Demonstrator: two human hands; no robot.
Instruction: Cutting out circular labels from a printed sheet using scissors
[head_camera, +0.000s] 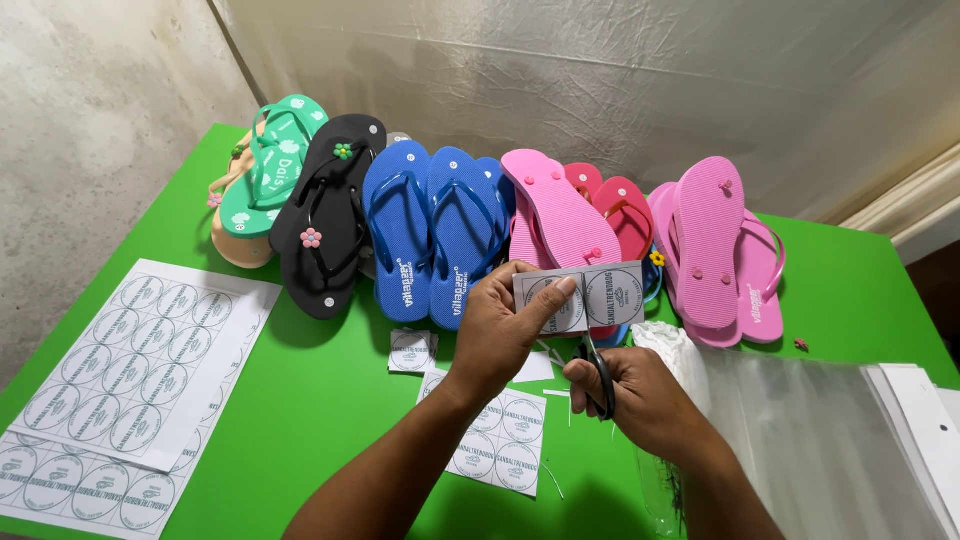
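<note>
Left hand (500, 325): I see it closed in a pinch on a strip of two round-printed labels (583, 297), thumb on the front face, fingers behind, holding it up above the green counter (330, 400).
Right hand (640, 395): wrapped around black-handled scissors (598, 375), fingers through the loops; the blades point up toward the strip's lower edge, and I can't tell how far apart they stand.
Label strip: held in the air in front of the blue flip-flops (435, 230) and the pink flip-flops (560, 215), between my two hands.
Risk, crooked cut: the strip is gripped at one end only, so I judge the free end could flex and the blades could run into a printed circle.
Risk, thumb: my left thumb sits close to the middle line; a cut made there could nick it.
Risk, dropped piece: the right half has no support and could fall among the sandals or onto the clear plastic bags (800, 430).
Already on the counter: a cut single label (411, 351), a four-label sheet piece (497, 440) under my forearm, and full label sheets (140, 360) at far left.
Risk, scatter: my forearm could drag the loose pieces as I shift.
</note>
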